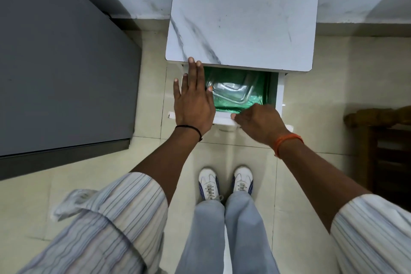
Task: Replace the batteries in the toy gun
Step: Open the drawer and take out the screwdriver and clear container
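Head view, looking straight down: the person stands at a small marble-topped table, shoes together on the tiled floor; a white drawer under the tabletop is pulled out toward the body; its inside shows green, with a clear plastic-wrapped item lying in it, contents not identifiable.

Left hand: flat, palm down, fingers straight and slightly spread; fingertips reach the front edge of the tabletop, the palm lies over the left part of the open drawer; whether it actually presses on anything cannot be told; judged to be steadying the table or about to reach in.

Right hand: fingers curled over the drawer's front edge, thumb on the outer face, gripping the front panel; judged to be the hand that works the drawer, which explains its place at the right half of the panel.

Toy gun: not in view; batteries: not in view; either could be inside the wrapped item or deeper in the drawer, unconfirmed.

Surroundings: grey cabinet to the left, dark wooden furniture at the right edge.

Task stage, as a judgement: very early, fetching materials; no battery step begun.
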